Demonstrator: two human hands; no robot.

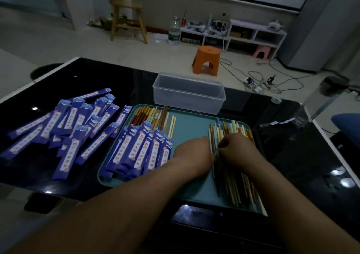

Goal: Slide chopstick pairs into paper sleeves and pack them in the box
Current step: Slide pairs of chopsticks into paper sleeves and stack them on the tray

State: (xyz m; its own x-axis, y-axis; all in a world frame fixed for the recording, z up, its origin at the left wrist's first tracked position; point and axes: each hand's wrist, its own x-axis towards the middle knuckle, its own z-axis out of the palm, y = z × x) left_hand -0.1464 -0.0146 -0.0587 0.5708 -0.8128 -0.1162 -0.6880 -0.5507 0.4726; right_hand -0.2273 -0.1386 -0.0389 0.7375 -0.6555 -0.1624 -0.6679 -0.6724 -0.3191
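A teal tray (191, 125) lies on the black table. On its right side sits a pile of loose chopsticks (232, 177) in mixed colours. Both my hands are down on that pile: my left hand (192, 152) at its left edge, my right hand (240, 149) on top, fingers curled among the sticks. Which sticks each hand holds is hidden. Sleeved chopsticks (140, 150) in blue paper lie in a row on the tray's left side. Empty blue paper sleeves (64, 127) are scattered on the table to the left. A clear plastic box (188, 95) stands open behind the tray.
The black glass table (303, 156) reflects lights, and a clear plastic bag (296, 117) lies at its right. Beyond the far edge stand an orange stool (206, 60), a wooden chair (126, 14), a low white shelf and floor cables.
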